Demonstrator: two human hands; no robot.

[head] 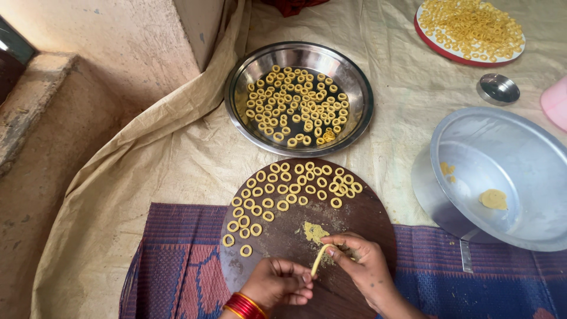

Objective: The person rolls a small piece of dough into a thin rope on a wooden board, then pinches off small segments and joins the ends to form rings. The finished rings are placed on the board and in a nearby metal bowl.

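My left hand point(279, 285), with red bangles at the wrist, and my right hand point(360, 264) meet over the near part of a round dark wooden board point(366, 215). Between their fingertips they pinch a thin strip of yellow dough point(319, 258), bent into a curve. A small lump of dough point(315, 231) lies on the board just beyond the hands. Several small dough rings point(283, 192) lie in rows across the far and left part of the board.
A round steel tray point(242, 88) beyond the board holds several more rings. A large steel bowl point(502, 171) with dough scraps sits at right. A red-rimmed plate point(437, 42) heaped with rings, a small steel cup point(498, 88) and a pink object point(556, 101) lie far right. Beige cloth point(177, 153) and a purple mat point(177, 260) cover the floor.
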